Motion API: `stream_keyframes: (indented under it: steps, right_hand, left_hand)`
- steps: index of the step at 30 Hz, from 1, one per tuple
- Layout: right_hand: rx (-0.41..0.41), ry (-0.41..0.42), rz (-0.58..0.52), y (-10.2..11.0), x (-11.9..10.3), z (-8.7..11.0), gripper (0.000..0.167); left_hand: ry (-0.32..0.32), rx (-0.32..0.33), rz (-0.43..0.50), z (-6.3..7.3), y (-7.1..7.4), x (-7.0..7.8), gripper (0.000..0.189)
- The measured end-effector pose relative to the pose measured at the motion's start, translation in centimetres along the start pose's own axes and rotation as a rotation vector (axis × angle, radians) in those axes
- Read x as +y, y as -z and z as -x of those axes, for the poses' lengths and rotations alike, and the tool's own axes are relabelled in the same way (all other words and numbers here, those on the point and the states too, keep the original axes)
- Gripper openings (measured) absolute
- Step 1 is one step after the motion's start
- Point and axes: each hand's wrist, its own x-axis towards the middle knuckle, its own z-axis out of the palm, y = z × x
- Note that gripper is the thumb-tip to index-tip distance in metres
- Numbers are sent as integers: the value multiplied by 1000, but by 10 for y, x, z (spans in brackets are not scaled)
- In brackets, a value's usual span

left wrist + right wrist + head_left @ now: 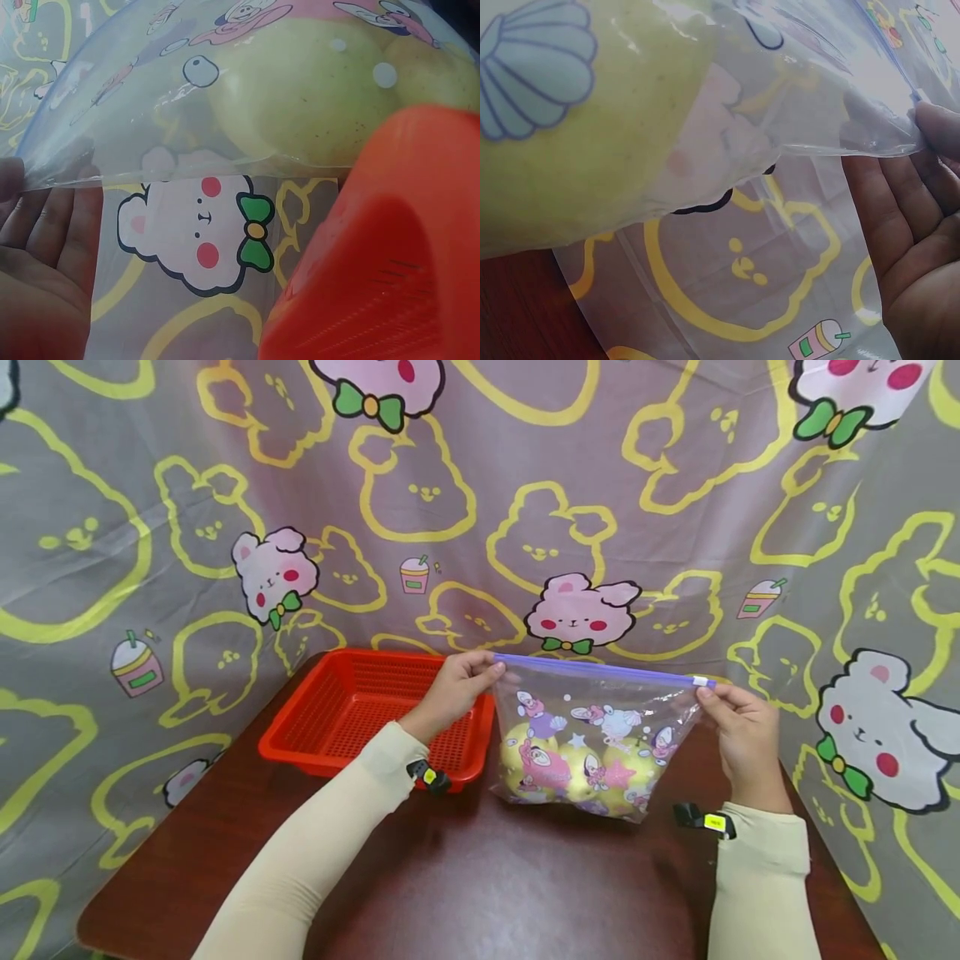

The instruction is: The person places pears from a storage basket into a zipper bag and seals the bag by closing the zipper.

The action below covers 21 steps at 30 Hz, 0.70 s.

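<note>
A clear zip bag [577, 735] with a purple top strip and printed cartoon figures hangs between my two hands. Several round yellow-green fruits [618, 768] lie in its lower part; the left wrist view shows a fruit [300, 97] close through the plastic. My left hand [457, 689] pinches the bag's top left corner between thumb and fingers. At the top right corner, beside the white zip slider [701, 681], my right hand [746, 735] pinches the edge. The zip strip is stretched straight between both hands.
A red plastic basket [300, 752] with perforated walls stands on the left of the dark brown table [525, 893], partly behind my left forearm. A grey curtain [480, 552] with cartoon prints surrounds the table at the back and sides.
</note>
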Motion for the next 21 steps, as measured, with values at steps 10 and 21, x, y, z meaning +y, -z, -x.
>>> stream_keyframes:
  steps: [10,21]
  right_hand:
    - [38,1,25,-2,3,-3,16]
    - [84,-18,36,-1,7,-2,12]
  left_hand:
    - [-42,-14,-56,-15,12,-17,15]
    - [47,-37,-176,-22,14,-10,27]
